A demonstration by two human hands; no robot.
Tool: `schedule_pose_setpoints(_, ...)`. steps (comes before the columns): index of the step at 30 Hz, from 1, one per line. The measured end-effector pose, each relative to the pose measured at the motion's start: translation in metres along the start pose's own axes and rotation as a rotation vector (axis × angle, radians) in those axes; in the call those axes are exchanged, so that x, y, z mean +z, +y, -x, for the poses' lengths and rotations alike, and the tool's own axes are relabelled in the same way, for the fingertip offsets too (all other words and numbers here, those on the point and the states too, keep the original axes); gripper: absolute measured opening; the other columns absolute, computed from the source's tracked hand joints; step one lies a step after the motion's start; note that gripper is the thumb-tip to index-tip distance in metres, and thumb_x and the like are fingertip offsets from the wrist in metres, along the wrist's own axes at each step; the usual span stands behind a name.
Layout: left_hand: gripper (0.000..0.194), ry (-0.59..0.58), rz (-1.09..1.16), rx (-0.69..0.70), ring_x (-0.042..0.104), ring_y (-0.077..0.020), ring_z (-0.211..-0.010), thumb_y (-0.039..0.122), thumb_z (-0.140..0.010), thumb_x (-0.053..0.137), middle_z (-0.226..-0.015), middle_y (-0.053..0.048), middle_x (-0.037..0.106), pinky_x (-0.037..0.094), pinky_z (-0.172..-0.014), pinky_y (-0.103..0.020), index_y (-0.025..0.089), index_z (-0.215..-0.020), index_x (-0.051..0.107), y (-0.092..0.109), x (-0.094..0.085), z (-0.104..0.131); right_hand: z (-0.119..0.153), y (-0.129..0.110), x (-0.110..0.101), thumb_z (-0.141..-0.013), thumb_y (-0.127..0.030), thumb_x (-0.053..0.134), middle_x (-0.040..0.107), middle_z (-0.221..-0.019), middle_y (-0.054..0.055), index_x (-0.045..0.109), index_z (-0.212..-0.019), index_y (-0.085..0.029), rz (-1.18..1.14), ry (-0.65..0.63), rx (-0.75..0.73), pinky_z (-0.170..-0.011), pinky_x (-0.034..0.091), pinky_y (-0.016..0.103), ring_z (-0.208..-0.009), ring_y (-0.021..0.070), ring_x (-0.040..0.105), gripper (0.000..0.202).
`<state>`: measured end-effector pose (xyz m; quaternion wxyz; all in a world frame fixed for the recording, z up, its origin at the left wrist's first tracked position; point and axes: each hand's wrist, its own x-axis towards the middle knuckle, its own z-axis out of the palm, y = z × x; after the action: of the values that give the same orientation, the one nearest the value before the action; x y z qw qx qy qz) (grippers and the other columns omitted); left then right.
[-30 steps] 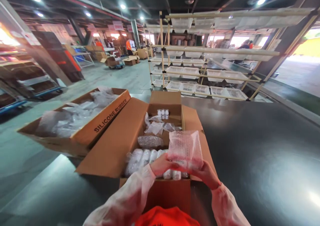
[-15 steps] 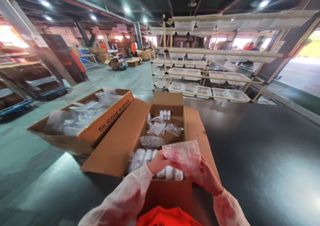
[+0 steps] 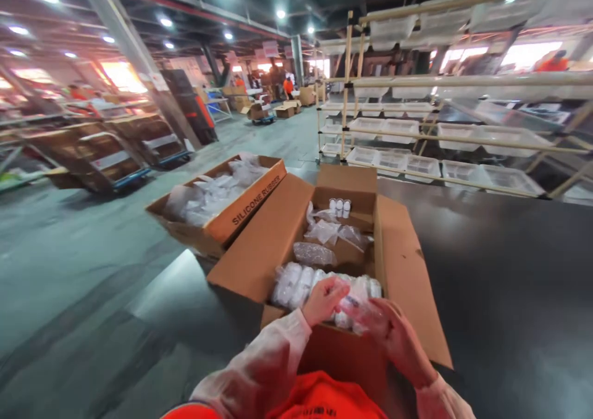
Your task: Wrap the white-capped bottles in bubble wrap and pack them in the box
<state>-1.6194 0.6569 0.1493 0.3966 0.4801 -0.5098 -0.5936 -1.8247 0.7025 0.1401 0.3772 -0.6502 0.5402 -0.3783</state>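
Observation:
Over the near end of an open cardboard box (image 3: 259, 240), I hold a clear bubble-wrap bag (image 3: 364, 308) between both hands. The fingers of my left hand (image 3: 324, 298) pinch its left edge. My right hand (image 3: 401, 335) is wrapped around its right side. Below them, a row of white wrapped items (image 3: 296, 283) lies packed in the box, partly hidden by my hands. Farther in are a rolled bubble-wrap piece (image 3: 315, 254), loose clear plastic bags (image 3: 324, 230) and three small white cylinders (image 3: 340, 207) near the far wall.
Left of the box stands a second carton (image 3: 252, 209) marked SILICONE RUBBER, filled with clear plastic bags (image 3: 213, 190). The dark table (image 3: 500, 270) extends to the right. Behind it is a rack (image 3: 347, 97) of white trays. Carts with cartons (image 3: 104, 156) stand on the floor at left.
The view has swung left, so the boxes appear farther right. The bubble-wrap bag, raised and spread out before, is now lower and more bunched between my hands.

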Motion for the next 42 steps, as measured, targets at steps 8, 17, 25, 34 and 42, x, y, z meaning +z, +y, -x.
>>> schedule_pose_setpoints(8, 0.044, 0.191, 0.24, -0.049, 0.051, -0.0086, -0.062, 0.042, -0.067, 0.072, -0.074, 0.002, 0.057, 0.041, -0.058, -0.02, 0.015, -0.095, 0.054, -0.014, -0.02, 0.007, -0.005, -0.012, 0.064, -0.083, -0.064, 0.043, 0.062, -0.068, 0.008, 0.063, -0.107, -0.007, -0.002, -0.155, 0.093, -0.059, 0.049, 0.033, -0.061, 0.0216, 0.058, 0.065)
schedule_pose_setpoints(17, 0.041, 0.298, -0.999, -0.28, 0.058, -0.0238, -0.108, 0.014, -0.08, 0.052, -0.117, -0.019, 0.061, 0.041, -0.092, -0.03, 0.003, -0.12, 0.052, 0.019, -0.143, -0.041, -0.004, -0.013, 0.081, -0.079, -0.037, 0.055, 0.065, -0.106, 0.014, 0.065, -0.109, -0.012, -0.017, -0.428, -0.109, -0.077, 0.052, 0.033, -0.085, 0.0223, 0.064, 0.041)
schedule_pose_setpoints(25, 0.052, 0.448, -1.287, -0.252, 0.053, -0.0284, -0.115, 0.028, -0.085, 0.053, -0.131, -0.016, 0.049, 0.04, -0.096, -0.037, 0.018, -0.136, 0.047, -0.027, -0.125, -0.02, 0.019, 0.025, 0.062, -0.077, -0.039, 0.053, 0.069, -0.097, 0.013, 0.067, -0.104, -0.012, -0.007, -0.442, 0.117, -0.077, 0.052, 0.036, -0.084, 0.0246, 0.065, 0.041)
schedule_pose_setpoints(34, 0.057, 0.237, -1.161, -0.199, 0.053, -0.0207, -0.119, 0.004, -0.076, 0.046, -0.129, -0.01, 0.059, 0.036, -0.105, -0.027, 0.016, -0.132, 0.054, -0.044, -0.137, 0.001, 0.006, 0.02, 0.067, -0.077, -0.039, 0.054, 0.07, -0.098, 0.012, 0.067, -0.104, -0.013, -0.102, -0.521, 0.155, -0.079, 0.052, 0.034, -0.087, 0.0238, 0.065, 0.039)
schedule_pose_setpoints(42, 0.059, 0.198, -0.864, -0.234, 0.066, -0.0217, -0.091, 0.008, -0.074, 0.051, -0.103, -0.011, 0.071, 0.05, -0.09, -0.031, 0.006, -0.133, 0.053, -0.058, -0.148, 0.002, -0.02, 0.013, 0.074, -0.077, -0.034, 0.052, 0.071, -0.093, 0.009, 0.069, -0.102, -0.014, 0.017, -0.617, 0.094, -0.077, 0.049, 0.034, -0.083, 0.0237, 0.065, 0.036)
